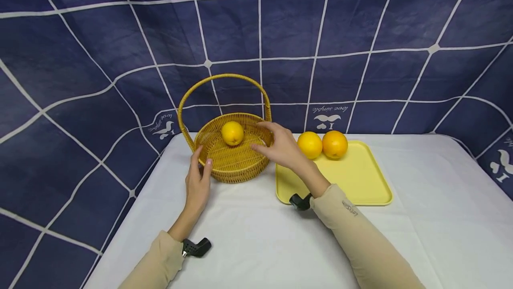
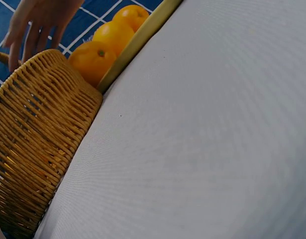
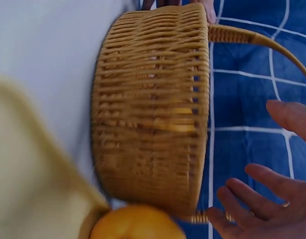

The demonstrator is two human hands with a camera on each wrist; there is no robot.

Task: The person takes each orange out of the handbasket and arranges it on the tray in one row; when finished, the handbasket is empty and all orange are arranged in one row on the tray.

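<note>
One orange (image 1: 232,132) lay inside the wicker basket (image 1: 234,164), toward its far side and under the arched handle (image 1: 224,76). I judged that transfer complete. Two further oranges (image 1: 310,144) (image 1: 335,144) sat touching each other at the far edge of the yellow tray (image 1: 360,182), just right of the basket; these, in my judgement, remained to be moved, putting the work at roughly one of three done.

My right hand (image 1: 282,146) hung over the basket's right rim, fingers (image 3: 252,199) spread and relaxed, holding nothing; the right wrist view confirmed an empty palm beside the woven wall. My left hand (image 1: 198,182) rested against the basket's near-left rim, fingers straight and touching the weave without gripping it. The left wrist view showed the basket wall and the fruit beyond, but not that hand itself.

Basket and tray stood on the desk (image 1: 256,244) under a white cloth, with a dark blue checked backdrop (image 1: 360,35) behind.
</note>
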